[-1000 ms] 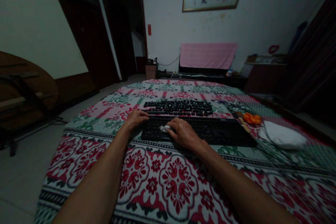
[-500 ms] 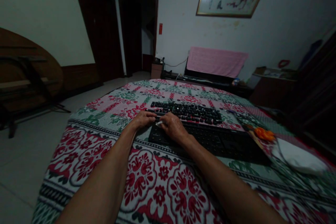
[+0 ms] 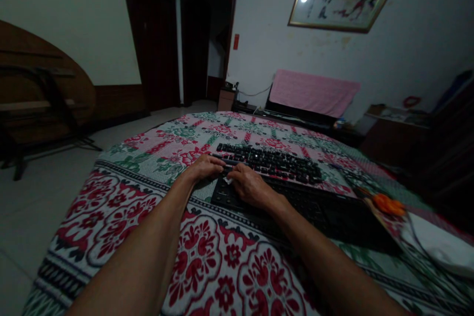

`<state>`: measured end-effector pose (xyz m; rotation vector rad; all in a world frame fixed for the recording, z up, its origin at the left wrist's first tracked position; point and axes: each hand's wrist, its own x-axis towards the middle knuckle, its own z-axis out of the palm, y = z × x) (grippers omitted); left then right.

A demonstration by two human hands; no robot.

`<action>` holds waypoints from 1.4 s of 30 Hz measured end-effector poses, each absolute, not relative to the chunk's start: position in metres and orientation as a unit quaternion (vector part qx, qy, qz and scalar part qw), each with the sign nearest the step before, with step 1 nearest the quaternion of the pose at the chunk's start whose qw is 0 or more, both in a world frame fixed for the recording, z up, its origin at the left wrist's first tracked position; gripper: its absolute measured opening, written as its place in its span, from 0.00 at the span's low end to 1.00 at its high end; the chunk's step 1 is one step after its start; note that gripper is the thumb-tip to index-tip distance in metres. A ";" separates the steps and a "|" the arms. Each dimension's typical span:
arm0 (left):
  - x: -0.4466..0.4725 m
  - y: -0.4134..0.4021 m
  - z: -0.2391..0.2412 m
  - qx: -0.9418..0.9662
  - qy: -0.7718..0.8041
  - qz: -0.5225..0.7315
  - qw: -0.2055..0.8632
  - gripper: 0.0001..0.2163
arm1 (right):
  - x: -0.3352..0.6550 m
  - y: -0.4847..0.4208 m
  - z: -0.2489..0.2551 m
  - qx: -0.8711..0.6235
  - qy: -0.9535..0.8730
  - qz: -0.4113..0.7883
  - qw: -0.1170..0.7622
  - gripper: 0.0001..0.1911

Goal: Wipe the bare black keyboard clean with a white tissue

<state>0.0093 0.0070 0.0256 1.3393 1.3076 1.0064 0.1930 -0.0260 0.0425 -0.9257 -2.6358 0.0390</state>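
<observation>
A black keyboard [image 3: 311,207], seemingly stripped of many keycaps, lies at a slant on the patterned cloth. At its far left corner, my left hand [image 3: 207,167] has bent fingers closed on the edge. My right hand [image 3: 250,185] is over the keyboard's left end, pinching a small white wad [image 3: 227,179], perhaps tissue, against it. The two hands nearly meet at the fingertips. Behind the keyboard, loose black keycaps [image 3: 277,162] are laid out in rows. A slim dark bar [image 3: 232,162] lies just past my fingers; its kind is unclear.
The floral cloth [image 3: 155,197] covers the round-edged table. An orange bundle [image 3: 388,204], a white object [image 3: 440,242] and dark cables lie to the right. Beyond stand a pink-draped piece [image 3: 314,91] and a framed picture [image 3: 344,0]. A folded tabletop [image 3: 44,79] leans at left.
The camera view has turned slightly left, shifting the scene to the right. My right hand has moved a little along the keyboard's left end with the white wad; my left hand stays at the corner.
</observation>
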 end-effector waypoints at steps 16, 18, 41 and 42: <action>0.008 0.007 0.026 0.560 0.518 0.422 0.490 0.11 | 0.175 -0.021 0.028 -0.372 -0.881 0.044 0.290 0.08; 0.009 0.006 0.027 0.554 0.523 0.422 0.492 0.12 | 0.172 -0.022 0.029 -0.361 -0.890 0.046 0.274 0.09; 0.007 0.010 0.024 0.551 0.532 0.423 0.483 0.11 | 0.171 -0.026 0.031 -0.304 -0.912 0.060 0.267 0.12; 0.007 0.011 0.023 0.554 0.529 0.423 0.485 0.12 | 0.172 -0.027 0.033 -0.301 -0.915 0.068 0.260 0.12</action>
